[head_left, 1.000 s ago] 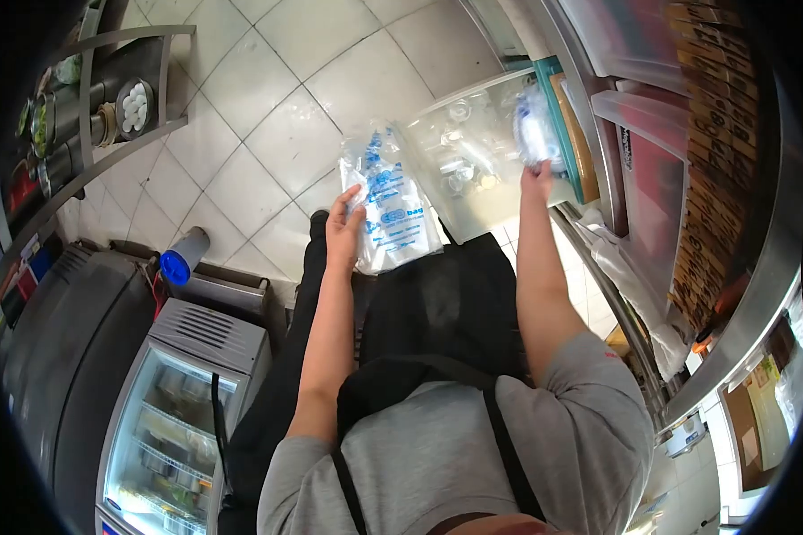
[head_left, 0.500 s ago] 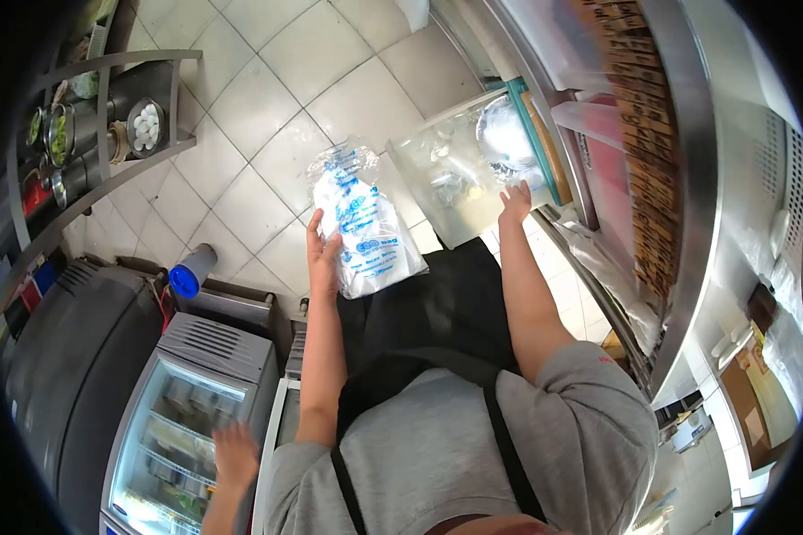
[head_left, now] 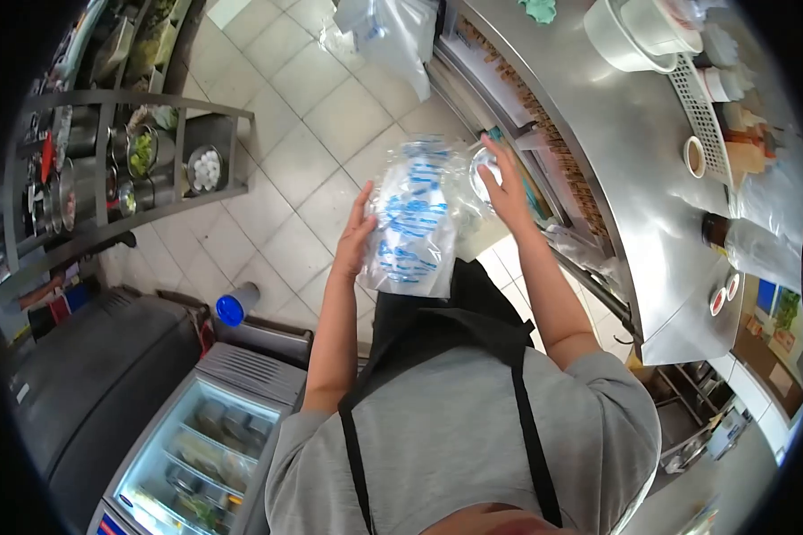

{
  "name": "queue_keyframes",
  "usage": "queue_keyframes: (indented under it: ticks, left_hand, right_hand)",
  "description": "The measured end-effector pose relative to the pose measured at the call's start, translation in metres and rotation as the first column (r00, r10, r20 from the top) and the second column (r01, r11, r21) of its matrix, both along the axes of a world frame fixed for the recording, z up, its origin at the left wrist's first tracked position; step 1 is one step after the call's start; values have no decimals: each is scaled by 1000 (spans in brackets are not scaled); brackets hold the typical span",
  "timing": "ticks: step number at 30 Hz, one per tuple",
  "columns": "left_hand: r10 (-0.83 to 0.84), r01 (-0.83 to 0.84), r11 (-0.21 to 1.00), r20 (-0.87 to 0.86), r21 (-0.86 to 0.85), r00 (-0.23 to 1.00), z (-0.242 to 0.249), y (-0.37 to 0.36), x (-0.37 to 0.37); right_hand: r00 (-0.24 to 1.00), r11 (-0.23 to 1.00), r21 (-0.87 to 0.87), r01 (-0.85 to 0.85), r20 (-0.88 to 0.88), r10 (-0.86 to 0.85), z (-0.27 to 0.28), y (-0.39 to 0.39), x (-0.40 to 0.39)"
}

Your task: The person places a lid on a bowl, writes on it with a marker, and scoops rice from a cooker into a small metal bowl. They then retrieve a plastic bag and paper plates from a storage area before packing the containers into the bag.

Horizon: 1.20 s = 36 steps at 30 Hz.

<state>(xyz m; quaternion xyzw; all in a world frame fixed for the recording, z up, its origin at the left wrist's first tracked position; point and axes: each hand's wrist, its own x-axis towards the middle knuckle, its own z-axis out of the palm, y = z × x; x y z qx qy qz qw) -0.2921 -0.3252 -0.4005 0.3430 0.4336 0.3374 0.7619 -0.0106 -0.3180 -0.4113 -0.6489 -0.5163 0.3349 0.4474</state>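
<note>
My left hand (head_left: 355,236) grips the left edge of a clear plastic bag with blue print (head_left: 409,218), which has something white inside. The bag is held up in front of the black apron (head_left: 473,299). To its right, my right hand (head_left: 507,192) is raised with the fingers stretched out, apart from the bag. Behind that hand is a pulled-out translucent drawer (head_left: 486,234), partly hidden by the bag and hand. A round white item (head_left: 482,174) in clear wrap shows in it.
A steel counter (head_left: 589,107) runs along the right, with white tubs (head_left: 629,36) and a perforated basket (head_left: 700,111). At left are a rack of food pans (head_left: 143,147) and a bowl of white eggs (head_left: 207,168). A lit glass-topped fridge (head_left: 196,455) stands lower left, near a blue-lidded container (head_left: 232,308).
The view has turned, showing more counter. My left hand has brought the bag closer to my right hand, which has lifted from the drawer. Another person's hand at lower left has gone from view.
</note>
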Motion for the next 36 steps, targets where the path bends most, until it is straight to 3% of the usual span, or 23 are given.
queue_keyframes:
  ticks: [1,2,3,4,6,8,9,10,12,14,16,17,19,20,22,24,26,28,29,31,32,34,36]
  left_hand:
    - [-15,15,1000,2,9,1000,3,8,1]
    - [-95,96,994,-18,46,995,7,16,0]
    - [-179,182,978,-37,101,983,9,30,-3]
    - [-200,202,971,-33,125,979,13,46,-6]
    - [-336,333,941,63,52,940,24,63,-17]
    - [-341,333,931,31,147,940,39,79,-26]
    - [-368,373,907,-63,192,928,49,91,-29]
    - [-385,414,877,-158,242,909,57,102,-31]
    - [-445,454,866,-91,209,891,62,109,-39]
    - [-502,498,848,-25,182,864,71,121,-43]
    - [-515,535,815,-145,222,845,85,127,-45]
    - [-523,543,807,-146,234,840,94,132,-45]
    - [-550,571,818,-195,74,812,108,137,-45]
    - [-555,577,812,-192,84,809,103,143,-46]
    - [-593,617,786,254,-24,764,83,151,-52]
    - [-697,704,709,191,42,691,82,150,-54]
    - [-790,782,613,118,116,602,78,148,-46]
    - [-635,624,769,50,138,771,68,140,-31]
    - [-649,637,756,51,150,759,69,139,-25]
    - [-464,445,886,200,134,863,72,140,-13]
    - [-476,452,879,207,155,855,80,139,-6]
    - [-347,392,920,425,-20,836,101,133,2]
    - [-324,401,915,500,-52,803,110,127,14]
  right_hand:
    - [968,963,251,-97,248,33,24,7,-5]
    - [970,966,245,-79,244,17,37,7,-10]
    - [985,987,32,-161,-60,162,44,16,-7]
    - [897,945,-131,-300,-376,233,53,29,-4]
    - [865,934,-192,-300,-467,182,69,39,-6]
    - [818,796,-339,-503,-485,310,81,42,-7]
    - [881,665,-587,-462,-390,267,108,47,-21]
    - [885,676,-581,-453,-385,262,104,47,-30]
    - [858,813,-322,-485,6,514,89,41,-48]
    - [872,839,-330,-434,81,483,87,40,-65]
    - [939,909,-268,-320,39,343,79,34,-80]
    - [977,953,-221,-208,-90,193,78,30,-89]
    - [973,972,-203,-121,-217,76,83,21,-91]
    - [937,980,-197,-44,-347,-28,89,19,-90]
    - [674,962,-142,231,-690,-264,81,12,-77]
    - [435,899,-83,430,-854,-287,98,3,-63]
    - [422,860,-35,509,-860,-285,111,-9,-57]
    - [638,867,45,496,-697,-328,118,-27,-46]
    - [691,850,101,517,-636,-345,124,-32,-40]
    - [685,807,104,582,-597,-418,134,-50,-30]
    - [681,771,109,627,-558,-474,145,-53,-23]
    - [703,757,190,625,-559,-440,150,-59,-15]
    - [654,783,270,561,-725,-218,155,-69,-16]
